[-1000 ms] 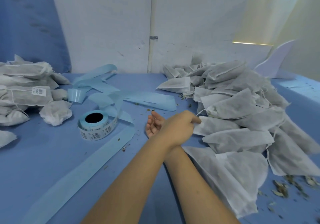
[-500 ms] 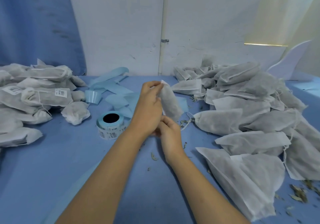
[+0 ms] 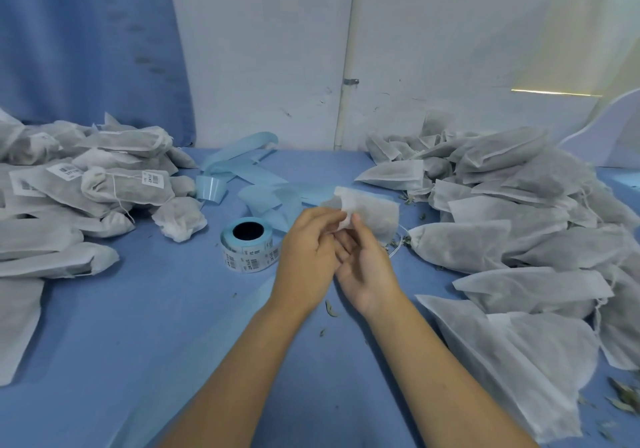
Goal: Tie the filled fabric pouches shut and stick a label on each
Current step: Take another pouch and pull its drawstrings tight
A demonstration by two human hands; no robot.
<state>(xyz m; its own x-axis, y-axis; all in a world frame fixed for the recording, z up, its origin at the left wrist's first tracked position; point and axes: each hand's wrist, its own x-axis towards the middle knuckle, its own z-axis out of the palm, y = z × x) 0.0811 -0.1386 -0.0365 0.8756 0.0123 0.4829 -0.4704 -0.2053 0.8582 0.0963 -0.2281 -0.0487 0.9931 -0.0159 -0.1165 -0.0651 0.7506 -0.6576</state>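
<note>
A filled fabric pouch [image 3: 375, 210] is held just above the blue tabletop [image 3: 138, 326], right of the label roll [image 3: 247, 248]. The grip of the left hand [image 3: 306, 253] pinches its left end; that of the right hand [image 3: 369, 271] is clamped on it, thumb on top.

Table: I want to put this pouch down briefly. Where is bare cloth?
Bare table lies near you, between the labelled pile, the label roll and the left forearm. Crowded: the unlabelled pile on the right, backing strips behind the roll.
</note>
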